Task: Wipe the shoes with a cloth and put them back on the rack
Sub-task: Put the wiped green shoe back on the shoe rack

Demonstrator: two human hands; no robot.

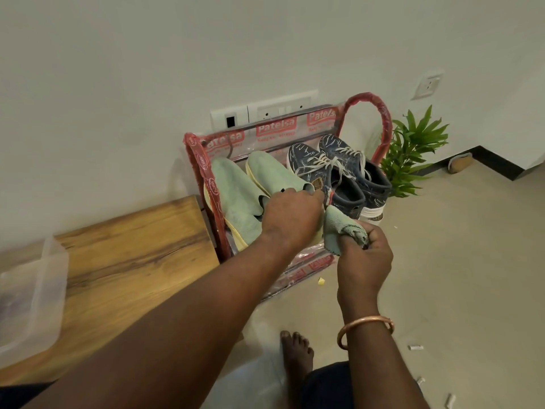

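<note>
A small red rack (383, 125) wrapped in printed plastic stands against the wall. On its top shelf lie two light green slip-on shoes (236, 193) on the left and two dark blue lace-up sneakers (348, 169) on the right. My left hand (290, 215) grips the heel end of the right green shoe (274, 172), which lies on the shelf. My right hand (364, 258), just in front of the rack, holds a crumpled green cloth (339, 228) bunched in its fingers, close to the sneakers' heels.
A wooden bench (124, 261) adjoins the rack on the left, with a clear plastic tub (29, 296) at its near end. A green plant (413, 149) stands right of the rack. My bare foot (296, 352) is on the tiled floor, with small scraps scattered around.
</note>
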